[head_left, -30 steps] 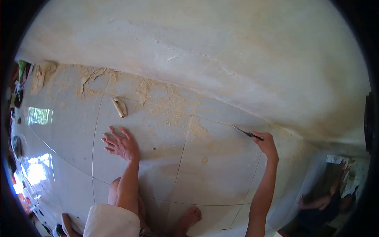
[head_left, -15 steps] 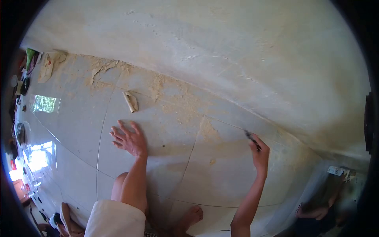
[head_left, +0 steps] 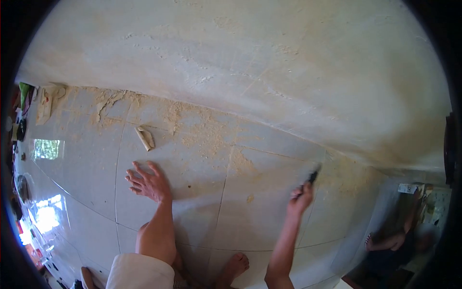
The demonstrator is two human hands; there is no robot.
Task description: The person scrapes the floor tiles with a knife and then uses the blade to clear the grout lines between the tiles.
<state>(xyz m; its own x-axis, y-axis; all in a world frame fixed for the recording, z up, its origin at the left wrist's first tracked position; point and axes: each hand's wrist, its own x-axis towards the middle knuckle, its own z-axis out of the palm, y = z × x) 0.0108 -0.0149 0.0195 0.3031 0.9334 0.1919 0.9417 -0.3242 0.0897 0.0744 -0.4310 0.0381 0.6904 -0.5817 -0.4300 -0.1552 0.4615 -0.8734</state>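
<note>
My left hand (head_left: 150,183) lies on the grey tiled floor (head_left: 192,216) with its fingers spread, holding nothing. In my right hand (head_left: 301,197) is a black-handled tool (head_left: 313,176), gripped with closed fingers. Its far end points up and right toward the foot of the wall and is too blurred to name. Tan flakes and crumbs (head_left: 204,132) are strewn along the floor by the wall (head_left: 269,58). A curled tan scrap (head_left: 145,138) lies just beyond my left fingertips.
Larger peeled pieces (head_left: 108,103) and a tan bag-like item (head_left: 45,103) lie at the far left by the wall. Assorted items line the left edge. At lower right a person's leg (head_left: 387,241) shows near a white power strip (head_left: 407,188). My bare foot (head_left: 237,265) is below.
My right hand has moved left and slightly down, and the tool has swung from pointing up-left to up-right. The view has shifted a little; my left hand stays on the floor.
</note>
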